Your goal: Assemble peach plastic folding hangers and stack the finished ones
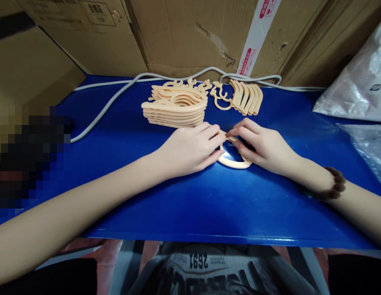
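On the blue tabletop, a cream plastic folding clothes hanger [235, 164] lies between my two hands. My left hand [199, 146] has its fingers closed on the hanger's left side. From the right, my right hand [260, 143] grips its upper and right part with bent fingers and thumb. The curved lower bar shows, but my fingers cover much of the rest. Behind my left hand sits a stack of folded hangers [174, 108]. Farther right are several loose curved hanger arms [247, 97] in a row, with loose hooks [221, 98] beside them.
A grey cable [110, 96] runs along the back of the blue table [190, 205]. Cardboard boxes [190, 37] stand behind it, another box [27, 61] at the left. Clear plastic bags [359, 82] lie at the right. The table's front edge is close to my body.
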A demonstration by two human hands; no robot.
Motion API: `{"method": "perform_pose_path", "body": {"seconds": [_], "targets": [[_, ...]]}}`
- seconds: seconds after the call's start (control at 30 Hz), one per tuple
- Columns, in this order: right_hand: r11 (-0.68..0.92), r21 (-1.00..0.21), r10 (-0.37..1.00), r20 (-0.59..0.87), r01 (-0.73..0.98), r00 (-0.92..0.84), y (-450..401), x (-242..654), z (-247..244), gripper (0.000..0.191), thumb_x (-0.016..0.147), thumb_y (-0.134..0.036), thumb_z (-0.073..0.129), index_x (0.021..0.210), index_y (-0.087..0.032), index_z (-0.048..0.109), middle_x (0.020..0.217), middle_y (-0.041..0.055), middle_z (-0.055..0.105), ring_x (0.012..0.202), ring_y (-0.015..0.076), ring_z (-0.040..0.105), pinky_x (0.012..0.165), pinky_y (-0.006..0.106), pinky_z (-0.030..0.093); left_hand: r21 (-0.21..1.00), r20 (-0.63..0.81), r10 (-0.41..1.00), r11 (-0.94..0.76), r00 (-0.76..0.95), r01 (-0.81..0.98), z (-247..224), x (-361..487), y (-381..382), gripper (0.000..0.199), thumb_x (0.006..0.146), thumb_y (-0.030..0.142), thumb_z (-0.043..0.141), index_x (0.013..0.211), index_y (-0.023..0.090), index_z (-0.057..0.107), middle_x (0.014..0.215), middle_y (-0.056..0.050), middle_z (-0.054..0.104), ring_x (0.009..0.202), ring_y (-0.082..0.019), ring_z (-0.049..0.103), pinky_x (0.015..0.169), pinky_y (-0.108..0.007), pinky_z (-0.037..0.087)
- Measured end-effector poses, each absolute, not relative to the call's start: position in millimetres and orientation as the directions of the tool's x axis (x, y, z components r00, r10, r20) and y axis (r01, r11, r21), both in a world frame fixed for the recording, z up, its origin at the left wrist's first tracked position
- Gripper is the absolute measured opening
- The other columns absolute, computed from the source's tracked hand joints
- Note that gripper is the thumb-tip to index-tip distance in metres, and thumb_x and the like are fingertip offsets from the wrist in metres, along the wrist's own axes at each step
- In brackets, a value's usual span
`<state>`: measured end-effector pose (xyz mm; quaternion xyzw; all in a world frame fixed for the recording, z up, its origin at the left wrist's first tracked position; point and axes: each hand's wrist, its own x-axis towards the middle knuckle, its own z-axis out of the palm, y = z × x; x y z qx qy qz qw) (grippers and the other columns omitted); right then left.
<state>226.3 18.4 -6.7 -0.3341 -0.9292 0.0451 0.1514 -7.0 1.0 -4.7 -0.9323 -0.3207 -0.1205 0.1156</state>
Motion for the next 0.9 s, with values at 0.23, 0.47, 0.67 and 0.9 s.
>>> {"method": "perform_pose_path", "body": {"seconds": [0.23,0.47,0.67,0.9], "targets": [[0.761,-0.154,0.647,0.263,0.630,-0.716,16.1,225.3,-6.7,0.026,0.099,-0.029,0.042,0.114,-0.017,0.060,0.111,0.0103,0.062,0.090,0.0200,0.065,0.073,0.031,0.052,-0.147,0.292,0.571,-0.766,0.767,0.626,-5.2,-7.2,1.0,0.033,0.102,0.034,0.035,0.109,0.015,0.061,0.111,-0.007,0.065,0.099,-0.022,0.061,0.067,-0.032,0.046],[0.783,-0.120,0.612,0.321,0.610,-0.723,19.0,226.4,-3.9,0.022,0.098,-0.024,0.043,0.106,-0.018,0.063,0.105,0.0082,0.067,0.097,0.0210,0.063,0.081,0.033,0.051,-0.152,0.267,0.522,-0.807,0.810,0.570,-3.1,-8.7,2.0,0.036,0.102,0.035,0.036,0.116,0.014,0.062,0.116,-0.009,0.064,0.103,-0.023,0.061,0.073,-0.032,0.048],[0.788,-0.113,0.605,0.327,0.606,-0.726,21.4,228.6,-3.5,0.024,0.099,-0.024,0.042,0.106,-0.018,0.064,0.105,0.0077,0.068,0.096,0.0200,0.062,0.082,0.032,0.050,-0.187,0.313,0.477,-0.817,0.821,0.546,-5.5,-8.7,2.9,0.034,0.102,0.032,0.037,0.113,0.014,0.063,0.111,-0.007,0.066,0.098,-0.022,0.062,0.075,-0.033,0.049],[0.782,0.021,0.574,0.365,0.623,-0.733,23.0,228.9,-3.9,0.023,0.099,-0.026,0.045,0.101,-0.018,0.066,0.100,0.0070,0.071,0.091,0.0204,0.062,0.077,0.033,0.044,-0.203,0.333,0.445,-0.827,0.831,0.524,-8.2,-9.5,3.5,0.031,0.102,0.029,0.037,0.112,0.014,0.063,0.117,-0.008,0.065,0.103,-0.022,0.063,0.079,-0.032,0.051]]}}
